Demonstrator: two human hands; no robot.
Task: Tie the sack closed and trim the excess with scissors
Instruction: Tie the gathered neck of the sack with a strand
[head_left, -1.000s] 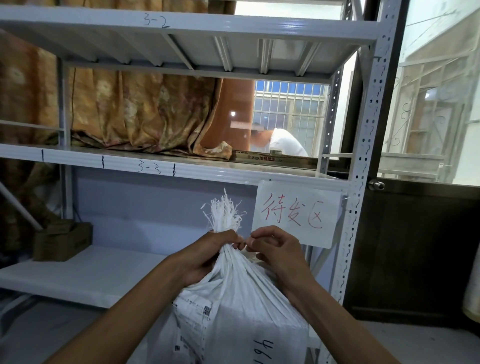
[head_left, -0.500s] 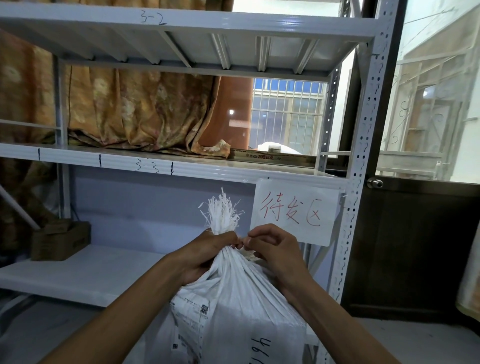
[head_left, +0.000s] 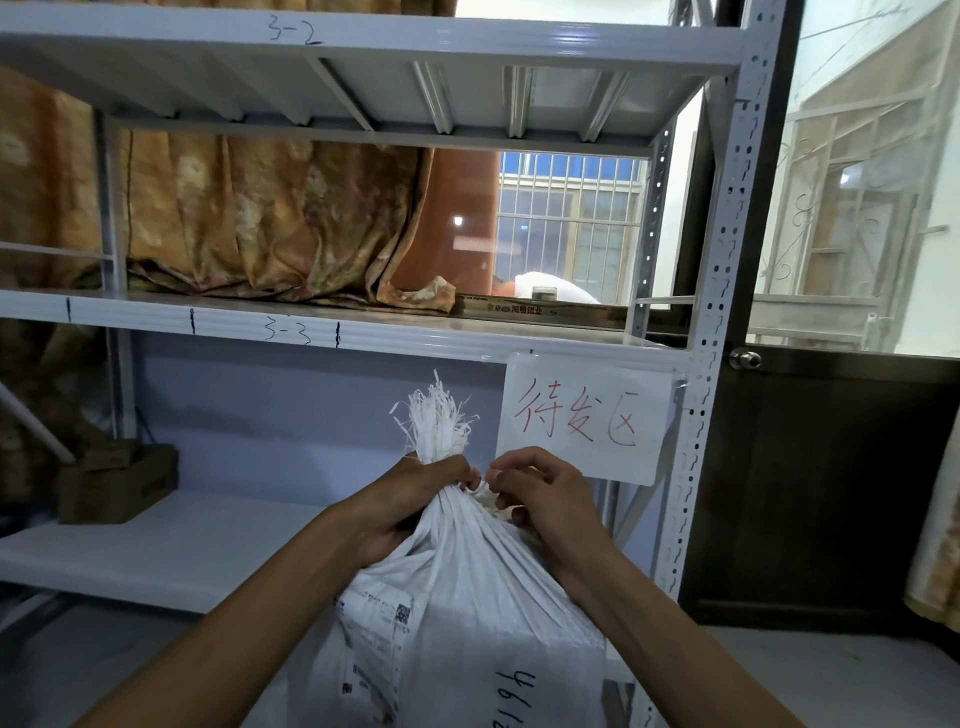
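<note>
Sack (head_left: 467, 613) upright, frayed neck pointing up, left hand (head_left: 410, 506) grip clenching neck, right hand (head_left: 540, 499) pinching it.

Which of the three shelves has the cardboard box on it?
The lowest shelf, unlabelled; the cardboard box sits at its left end. Shelves 3-2 and 3-3 carry none.

2 bare forearms, no sleeves or jewellery.

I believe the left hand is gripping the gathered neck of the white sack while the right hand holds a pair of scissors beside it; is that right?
Not quite. In the head view the left hand does grip the gathered neck of the white sack, but the right hand holds no scissors; its fingers pinch at the neck beside the left hand. No scissors are visible anywhere.
</note>
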